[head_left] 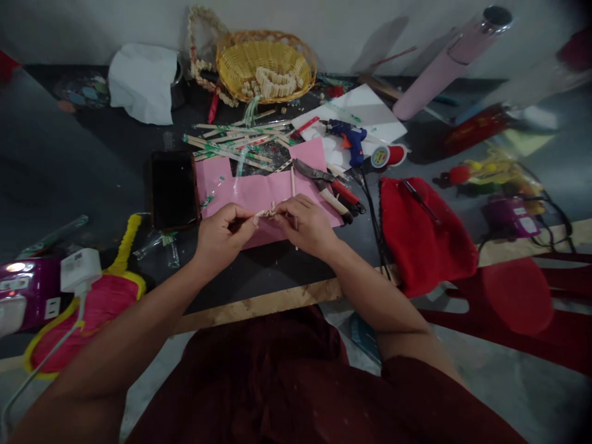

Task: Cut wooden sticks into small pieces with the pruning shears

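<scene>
Over a sheet of pink paper (252,186), my left hand (224,234) and my right hand (305,225) meet with fingertips pinched. Between them is a short row of small pale wooden pieces (267,213); whether these are glued or strung I cannot tell. A thin pale stick (293,179) runs upright by my right fingers, partly hidden by the hand. Cutting pliers (319,175) with red handles lie on the paper beyond my right hand. Behind the paper, several chopsticks (231,147) in green-printed wrappers lie in a loose pile.
At the back stands a yellow wicker basket (231,61) with wooden pieces inside. A blue glue gun (351,139), a red thread spool (395,155) and a pink flask (432,77) are to the right. A phone (174,188) lies left; a red cloth (416,240) hangs over the table edge.
</scene>
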`<state>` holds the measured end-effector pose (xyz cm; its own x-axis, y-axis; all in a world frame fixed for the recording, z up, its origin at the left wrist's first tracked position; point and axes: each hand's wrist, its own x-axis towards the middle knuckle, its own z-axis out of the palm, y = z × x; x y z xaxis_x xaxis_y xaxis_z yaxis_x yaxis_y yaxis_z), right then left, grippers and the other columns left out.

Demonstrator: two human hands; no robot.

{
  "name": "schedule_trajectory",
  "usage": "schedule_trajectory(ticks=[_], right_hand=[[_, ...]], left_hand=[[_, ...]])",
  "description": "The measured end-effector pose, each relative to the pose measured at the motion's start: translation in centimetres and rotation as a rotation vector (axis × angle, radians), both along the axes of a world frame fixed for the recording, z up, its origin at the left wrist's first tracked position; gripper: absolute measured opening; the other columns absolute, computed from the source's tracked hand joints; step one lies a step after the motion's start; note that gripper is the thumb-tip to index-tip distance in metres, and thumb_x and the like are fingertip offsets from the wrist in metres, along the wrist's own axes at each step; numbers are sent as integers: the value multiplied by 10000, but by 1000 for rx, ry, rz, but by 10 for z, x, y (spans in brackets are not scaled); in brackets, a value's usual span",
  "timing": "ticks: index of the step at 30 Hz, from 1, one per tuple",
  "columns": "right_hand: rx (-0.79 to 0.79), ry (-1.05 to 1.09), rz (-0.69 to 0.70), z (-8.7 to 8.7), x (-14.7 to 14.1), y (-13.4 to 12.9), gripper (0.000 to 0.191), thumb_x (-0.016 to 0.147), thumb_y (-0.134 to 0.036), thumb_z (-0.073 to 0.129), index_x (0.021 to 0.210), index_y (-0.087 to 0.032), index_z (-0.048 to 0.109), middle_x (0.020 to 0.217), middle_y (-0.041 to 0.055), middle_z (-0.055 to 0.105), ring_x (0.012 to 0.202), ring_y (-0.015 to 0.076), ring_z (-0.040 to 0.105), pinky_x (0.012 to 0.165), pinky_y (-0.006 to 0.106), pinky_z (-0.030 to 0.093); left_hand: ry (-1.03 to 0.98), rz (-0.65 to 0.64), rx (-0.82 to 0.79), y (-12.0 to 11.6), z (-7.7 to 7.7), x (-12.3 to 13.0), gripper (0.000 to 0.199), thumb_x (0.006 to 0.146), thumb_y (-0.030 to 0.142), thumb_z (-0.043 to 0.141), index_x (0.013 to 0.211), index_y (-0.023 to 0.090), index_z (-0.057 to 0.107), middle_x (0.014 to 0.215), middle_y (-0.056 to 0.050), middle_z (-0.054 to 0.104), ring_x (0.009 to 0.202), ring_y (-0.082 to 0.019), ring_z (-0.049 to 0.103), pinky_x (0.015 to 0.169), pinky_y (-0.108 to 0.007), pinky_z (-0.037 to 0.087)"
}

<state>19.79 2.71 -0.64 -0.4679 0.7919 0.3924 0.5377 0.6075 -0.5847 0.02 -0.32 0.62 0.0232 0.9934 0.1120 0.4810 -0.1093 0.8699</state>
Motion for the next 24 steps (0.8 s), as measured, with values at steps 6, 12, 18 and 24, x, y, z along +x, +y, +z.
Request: schedule_trajectory(ticks=[6, 12, 18, 24], right_hand=[[29, -288, -75, -9, 11, 9, 181, 859, -134, 483, 943, -160, 641, 932, 90, 696, 884, 235, 558, 847, 381, 438], [22, -260, -76, -10, 8, 11, 212, 903, -137, 437, 958, -172, 639, 969, 79, 709, 902, 224, 588, 868, 379, 433], [45, -243, -243, 5, 37, 18, 163, 923, -227, 466, 971, -182, 615, 992, 82, 678, 973, 223, 577, 895, 372, 417], [72, -526, -485, 7, 83, 16, 235, 895, -373, 522, 981, -176, 618, 1098, 137, 602, 1074, 292, 483, 938, 476, 385]], left_hand=[[-126, 33, -56, 4, 3, 1, 77, 780, 238, 649, 803, 165, 658, 675, 1, 712, 612, -115, 653, 577, -203, 482], [-144, 30, -68, 4, 4, 2, 69, 768, 226, 647, 792, 162, 657, 671, -1, 712, 608, -114, 650, 574, -204, 480], [-152, 28, -74, 4, 3, 0, 94, 754, 246, 660, 791, 160, 660, 674, -6, 706, 597, -113, 634, 566, -207, 467], [-190, 19, -80, 5, 2, 1, 96, 751, 244, 658, 784, 154, 661, 661, -7, 699, 589, -108, 622, 561, -201, 459]])
